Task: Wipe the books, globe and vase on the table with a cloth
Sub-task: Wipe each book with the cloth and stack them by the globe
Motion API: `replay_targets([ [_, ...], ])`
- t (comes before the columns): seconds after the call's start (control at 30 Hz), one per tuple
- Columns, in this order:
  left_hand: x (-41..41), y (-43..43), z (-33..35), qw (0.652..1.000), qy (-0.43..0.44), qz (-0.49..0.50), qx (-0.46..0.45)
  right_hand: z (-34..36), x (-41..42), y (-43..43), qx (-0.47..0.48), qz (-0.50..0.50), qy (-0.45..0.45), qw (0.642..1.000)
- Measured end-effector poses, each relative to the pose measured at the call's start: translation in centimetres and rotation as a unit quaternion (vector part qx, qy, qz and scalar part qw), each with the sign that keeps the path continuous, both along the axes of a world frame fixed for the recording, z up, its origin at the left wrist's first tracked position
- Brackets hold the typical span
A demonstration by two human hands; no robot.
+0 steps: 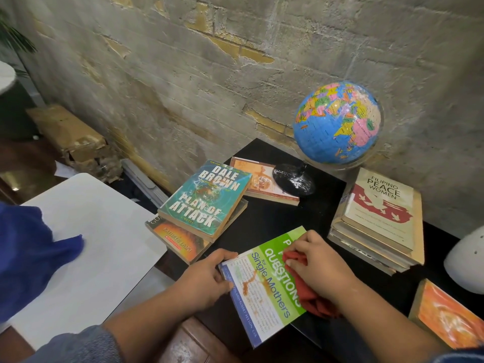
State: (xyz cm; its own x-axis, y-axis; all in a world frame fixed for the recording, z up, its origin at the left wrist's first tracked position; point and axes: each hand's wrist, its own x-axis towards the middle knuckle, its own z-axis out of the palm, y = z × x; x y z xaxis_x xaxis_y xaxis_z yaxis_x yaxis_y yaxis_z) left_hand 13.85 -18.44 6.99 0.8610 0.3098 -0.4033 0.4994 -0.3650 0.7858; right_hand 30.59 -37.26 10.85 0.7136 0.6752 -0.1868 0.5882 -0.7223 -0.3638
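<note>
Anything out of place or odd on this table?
Yes. The globe's black base appears to rest partly on a thin book and shows white smears. The Plan of Attack book lies skewed on a lower book that seems to overhang the table edge. The left hand grips the green book, the right hand the red cloth.

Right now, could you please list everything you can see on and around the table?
green book: one, green and white, table's near edge
red cloth: one, red, on the green book
globe: one, mostly blue, back of table
teal book: one, teal, left, atop another book
cream book: one, cream-orange, by the globe's base
book stack: one, cream, right
orange book: one, orange, near right
vase: one, white, right edge
table: one, black, by wall
white board: one, white, left
hands: two; left hand grips green book, right hand holds red cloth
</note>
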Motion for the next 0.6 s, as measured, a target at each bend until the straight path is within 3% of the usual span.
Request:
replay_targets([
  [0.1,-0.1,-0.1,0.1,1.0,0.002,0.004,-0.005,-0.2,0.1,0.6,-0.011,-0.048,-0.051,0.997],
  [0.23,-0.1,0.0,-0.1,1.0,-0.001,0.005,0.006,-0.1,-0.3,0.8,-0.006,0.052,-0.005,0.999],
  [0.37,-0.1,-0.1,0.0,1.0,0.0,0.004,0.003,0.1,0.8,1.5,-0.02,0.0,-0.036,0.999],
  [0.5,-0.1,0.0,0.1,1.0,-0.001,0.008,-0.001,0.1,0.2,2.0,-0.018,0.106,-0.005,0.994],
  [0.6,0.0,-0.1,0.2,1.0,0.0,0.008,-0.004,0.6,1.4,2.2,-0.02,0.104,0.015,0.994],
])
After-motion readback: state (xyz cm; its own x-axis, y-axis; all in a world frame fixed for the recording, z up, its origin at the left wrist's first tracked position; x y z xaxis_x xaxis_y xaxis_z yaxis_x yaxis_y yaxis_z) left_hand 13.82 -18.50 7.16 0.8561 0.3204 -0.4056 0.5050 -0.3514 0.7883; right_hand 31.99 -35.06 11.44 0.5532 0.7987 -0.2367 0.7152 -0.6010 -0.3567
